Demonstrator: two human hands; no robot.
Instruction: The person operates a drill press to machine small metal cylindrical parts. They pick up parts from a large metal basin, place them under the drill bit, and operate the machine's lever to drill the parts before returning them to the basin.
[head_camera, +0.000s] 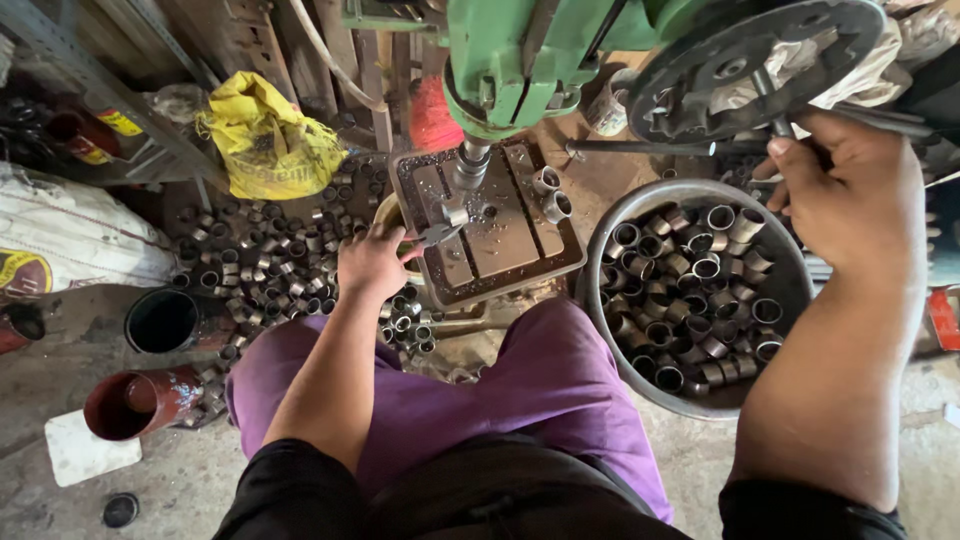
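The left hand (372, 262) pinches a small metal ring (455, 215) against the drill table (500, 240) right under the drill bit (468, 170), while the right hand (850, 190) is closed around the feed handle (770, 110), just above a bowl (800, 290) of rings

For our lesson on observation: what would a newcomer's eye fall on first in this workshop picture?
Probably the green drill press at top centre, its spindle down over a metal table where the left hand holds a small ring under the bit. The right hand grips the feed lever at upper right. Below it a round metal basin brims with short metal rings, and more rings lie heaped on the floor at left.
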